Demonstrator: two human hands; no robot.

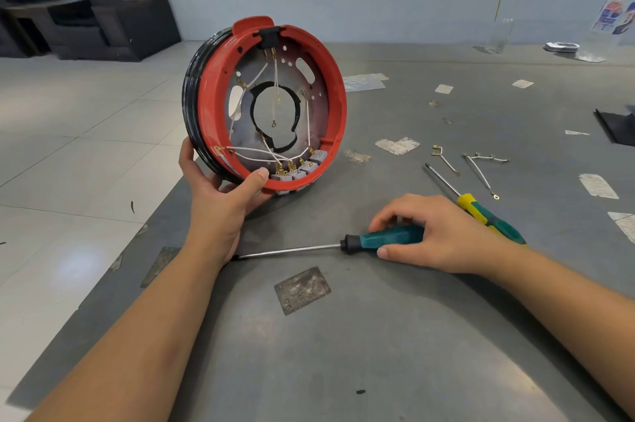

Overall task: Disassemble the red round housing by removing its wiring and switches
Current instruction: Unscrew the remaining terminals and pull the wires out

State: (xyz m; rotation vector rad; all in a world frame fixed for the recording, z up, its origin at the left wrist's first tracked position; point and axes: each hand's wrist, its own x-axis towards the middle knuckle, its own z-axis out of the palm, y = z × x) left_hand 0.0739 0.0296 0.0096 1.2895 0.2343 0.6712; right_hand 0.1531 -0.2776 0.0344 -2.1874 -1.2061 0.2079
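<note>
Two screwdrivers on the grey metal table (378, 335), and the yellow-and-green-handled one (481, 212) is half hidden behind the right hand (443, 236), whose fingers curl around the teal-handled screwdriver (385, 237) lying flat. Left hand (220, 194) grips the red round plastic housing (209, 101) at its lower rim, standing it on edge at the table's left side. Inside: white wires (261, 151) and grey switch blocks (299, 172) along the bottom. Loose removed wires (477, 170) lie off to the right.

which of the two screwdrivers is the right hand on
The right hand grips the teal-handled screwdriver lying nearer the person, shaft pointing left. The yellow-and-green screwdriver lies behind the hand, untouched as far as shows.
</note>
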